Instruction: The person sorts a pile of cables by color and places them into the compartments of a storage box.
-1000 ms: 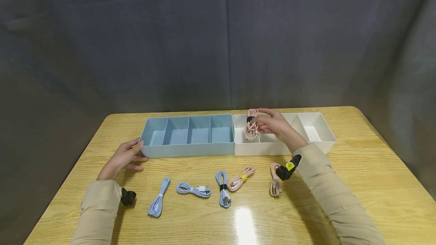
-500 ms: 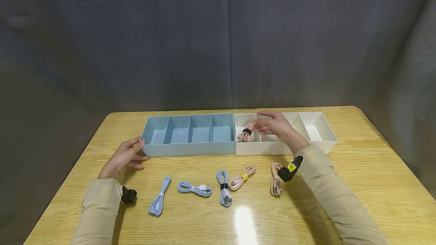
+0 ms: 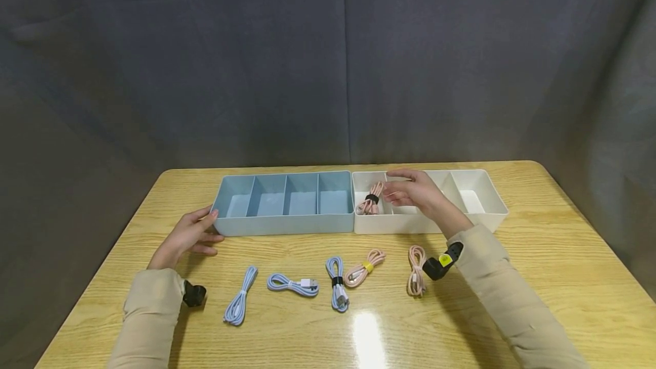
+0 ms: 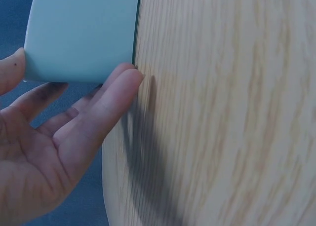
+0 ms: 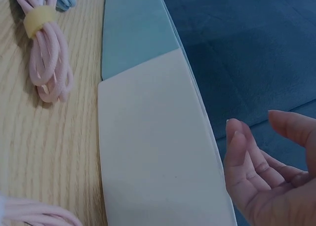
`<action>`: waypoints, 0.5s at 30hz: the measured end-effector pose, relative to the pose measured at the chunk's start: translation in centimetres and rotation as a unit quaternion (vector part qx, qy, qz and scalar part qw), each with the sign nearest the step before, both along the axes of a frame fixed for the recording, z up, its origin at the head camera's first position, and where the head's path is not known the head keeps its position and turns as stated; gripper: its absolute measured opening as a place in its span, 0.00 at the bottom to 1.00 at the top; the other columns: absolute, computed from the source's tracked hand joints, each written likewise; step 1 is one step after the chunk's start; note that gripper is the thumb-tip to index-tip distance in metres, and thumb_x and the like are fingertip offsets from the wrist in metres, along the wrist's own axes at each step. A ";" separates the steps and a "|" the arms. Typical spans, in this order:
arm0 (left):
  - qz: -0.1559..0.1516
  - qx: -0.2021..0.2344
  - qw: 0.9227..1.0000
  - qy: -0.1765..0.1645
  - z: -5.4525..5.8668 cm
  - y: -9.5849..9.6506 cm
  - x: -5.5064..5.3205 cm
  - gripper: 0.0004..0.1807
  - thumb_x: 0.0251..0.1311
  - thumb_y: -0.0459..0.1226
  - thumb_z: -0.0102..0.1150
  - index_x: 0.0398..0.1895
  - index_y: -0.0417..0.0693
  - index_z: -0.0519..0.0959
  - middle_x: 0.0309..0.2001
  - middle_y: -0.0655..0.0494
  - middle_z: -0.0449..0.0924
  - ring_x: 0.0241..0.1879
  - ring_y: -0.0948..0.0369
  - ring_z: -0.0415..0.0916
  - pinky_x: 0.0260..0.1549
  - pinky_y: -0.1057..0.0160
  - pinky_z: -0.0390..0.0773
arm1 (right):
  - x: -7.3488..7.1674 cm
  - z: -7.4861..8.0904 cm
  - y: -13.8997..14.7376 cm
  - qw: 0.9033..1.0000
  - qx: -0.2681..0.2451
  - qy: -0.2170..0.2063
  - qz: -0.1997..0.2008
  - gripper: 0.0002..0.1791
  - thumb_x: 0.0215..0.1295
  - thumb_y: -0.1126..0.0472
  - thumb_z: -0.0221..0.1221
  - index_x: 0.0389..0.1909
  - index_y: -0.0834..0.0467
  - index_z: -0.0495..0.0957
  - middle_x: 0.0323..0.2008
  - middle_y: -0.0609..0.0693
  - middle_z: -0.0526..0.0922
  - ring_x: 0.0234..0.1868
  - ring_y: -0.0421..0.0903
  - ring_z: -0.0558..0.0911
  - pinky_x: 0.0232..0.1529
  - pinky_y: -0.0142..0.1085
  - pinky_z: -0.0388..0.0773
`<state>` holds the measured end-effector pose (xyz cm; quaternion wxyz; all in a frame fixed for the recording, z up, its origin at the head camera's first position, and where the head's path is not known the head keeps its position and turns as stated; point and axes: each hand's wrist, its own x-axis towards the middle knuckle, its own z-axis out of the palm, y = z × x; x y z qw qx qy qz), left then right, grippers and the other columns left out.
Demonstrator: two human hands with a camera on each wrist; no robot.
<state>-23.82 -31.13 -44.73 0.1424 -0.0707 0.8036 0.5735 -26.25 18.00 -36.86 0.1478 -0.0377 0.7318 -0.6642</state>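
Note:
My left hand (image 3: 187, 238) rests at the left end of the blue divided box (image 3: 287, 225), its thumb and fingertips against the end wall; the left wrist view shows the fingers spread along that wall (image 4: 81, 38). My right hand (image 3: 414, 191) hovers over the white divided box (image 3: 394, 224), fingers loosely bent and holding nothing. A pink charging cable (image 3: 371, 200) tied with a black strap lies in the leftmost white compartment, just left of the right fingertips. In the right wrist view the thumb and fingers of the right hand (image 5: 271, 181) stand apart above the rim.
In front of the boxes lie three blue coiled cables: one at left (image 3: 240, 296), one in the middle (image 3: 292, 285), and one with a black strap (image 3: 336, 283). Beside them are a pink cable with a yellow strap (image 3: 365, 268) and another pink cable (image 3: 416, 271).
My right hand has let go of the black-strapped pink cable, which dropped into the leftmost white compartment. The hand has since shifted slightly right; the left hand has stayed put.

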 end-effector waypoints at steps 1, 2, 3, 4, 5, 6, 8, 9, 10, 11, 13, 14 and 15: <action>-0.001 -0.001 1.000 0.000 0.0 0.0 0.0 0.48 0.55 0.63 0.48 0.72 0.50 0.45 0.64 0.31 0.53 0.37 0.56 0.80 0.32 0.51 0.81 | 0.1 0.0 0.0 1.000 -0.001 0.002 -0.001 0.27 0.64 0.67 0.53 0.62 0.71 0.59 0.35 0.55 0.82 0.29 0.42 0.82 0.32 0.31 0.81; -0.001 -0.002 1.000 -0.001 0.1 0.0 0.0 0.48 0.55 0.63 0.48 0.72 0.51 0.45 0.63 0.31 0.54 0.37 0.56 0.80 0.32 0.51 0.81 | 0.3 0.0 -0.1 1.000 -0.001 0.005 -0.003 0.27 0.64 0.67 0.53 0.62 0.71 0.59 0.34 0.55 0.82 0.29 0.42 0.82 0.32 0.31 0.81; -0.002 -0.003 1.000 -0.002 0.2 0.1 0.1 0.48 0.54 0.63 0.48 0.72 0.50 0.45 0.63 0.31 0.54 0.37 0.56 0.80 0.32 0.51 0.81 | 0.4 0.0 -0.1 1.000 -0.002 0.009 -0.002 0.27 0.64 0.68 0.52 0.62 0.71 0.59 0.34 0.55 0.82 0.28 0.41 0.82 0.32 0.31 0.81; -0.001 -0.003 1.000 -0.003 0.3 0.1 0.2 0.48 0.54 0.63 0.48 0.72 0.51 0.45 0.63 0.31 0.54 0.37 0.57 0.80 0.32 0.52 0.81 | 0.6 0.0 -0.1 1.000 -0.003 0.012 -0.001 0.27 0.64 0.68 0.52 0.62 0.72 0.59 0.33 0.55 0.82 0.28 0.41 0.82 0.31 0.31 0.81; -0.002 -0.004 1.000 -0.004 0.6 0.2 0.3 0.48 0.54 0.63 0.48 0.72 0.51 0.45 0.63 0.31 0.54 0.37 0.58 0.80 0.32 0.52 0.82 | 0.7 0.0 -0.1 1.000 -0.004 0.015 0.000 0.27 0.64 0.68 0.52 0.62 0.72 0.59 0.33 0.54 0.82 0.28 0.41 0.82 0.31 0.31 0.81; -0.003 -0.004 1.000 -0.006 0.8 0.3 0.4 0.48 0.54 0.63 0.48 0.72 0.51 0.45 0.63 0.32 0.54 0.36 0.58 0.80 0.32 0.53 0.82 | 0.8 0.0 0.0 1.000 -0.005 0.017 0.000 0.27 0.64 0.68 0.53 0.62 0.72 0.59 0.32 0.53 0.82 0.28 0.41 0.82 0.31 0.31 0.81; -0.008 -0.003 1.000 -0.007 1.4 0.6 0.8 0.48 0.55 0.63 0.47 0.72 0.50 0.44 0.64 0.31 0.53 0.36 0.59 0.80 0.32 0.53 0.82 | 1.1 -0.1 0.0 1.000 -0.003 0.021 0.003 0.27 0.63 0.68 0.53 0.62 0.72 0.59 0.32 0.52 0.82 0.28 0.41 0.81 0.32 0.31 0.81; -0.009 -0.001 1.000 -0.009 1.7 0.7 1.0 0.47 0.56 0.63 0.47 0.72 0.50 0.44 0.64 0.31 0.53 0.36 0.59 0.80 0.32 0.54 0.82 | 1.2 -0.1 0.1 1.000 -0.004 0.023 0.004 0.27 0.63 0.67 0.53 0.62 0.72 0.60 0.33 0.53 0.82 0.29 0.41 0.81 0.32 0.32 0.81; -0.009 0.000 1.000 -0.011 1.9 0.8 1.1 0.47 0.56 0.62 0.47 0.72 0.50 0.45 0.64 0.31 0.53 0.36 0.60 0.80 0.32 0.54 0.82 | 1.3 -0.1 0.1 1.000 -0.004 0.024 0.004 0.27 0.63 0.67 0.54 0.62 0.71 0.60 0.34 0.54 0.82 0.29 0.41 0.81 0.33 0.32 0.81; -0.015 0.000 1.000 -0.009 2.2 0.9 1.3 0.47 0.57 0.62 0.46 0.72 0.48 0.43 0.64 0.29 0.52 0.36 0.60 0.80 0.32 0.54 0.82 | 1.4 -0.1 0.2 1.000 -0.004 0.025 0.005 0.27 0.63 0.67 0.54 0.62 0.71 0.60 0.34 0.55 0.82 0.29 0.41 0.81 0.33 0.32 0.81; -0.021 0.002 1.000 -0.007 2.5 1.1 1.5 0.47 0.58 0.61 0.46 0.72 0.47 0.43 0.63 0.27 0.51 0.36 0.59 0.80 0.32 0.54 0.82 | 1.6 -0.1 0.2 1.000 -0.003 0.030 0.007 0.27 0.63 0.67 0.54 0.61 0.71 0.61 0.35 0.56 0.82 0.30 0.41 0.81 0.33 0.32 0.81; -0.014 0.003 1.000 -0.011 2.6 1.1 1.5 0.47 0.57 0.62 0.47 0.72 0.48 0.44 0.63 0.29 0.53 0.36 0.60 0.80 0.32 0.54 0.82 | 1.7 -0.1 0.3 0.999 -0.002 0.032 0.008 0.26 0.63 0.66 0.54 0.61 0.71 0.61 0.35 0.55 0.82 0.30 0.41 0.81 0.33 0.32 0.81; -0.014 0.003 1.000 -0.011 2.6 1.1 1.5 0.48 0.56 0.62 0.48 0.72 0.48 0.44 0.63 0.29 0.52 0.36 0.60 0.80 0.32 0.54 0.82 | 1.8 -0.1 0.3 0.999 -0.002 0.035 0.008 0.26 0.63 0.66 0.54 0.61 0.71 0.61 0.35 0.55 0.82 0.30 0.41 0.82 0.34 0.33 0.81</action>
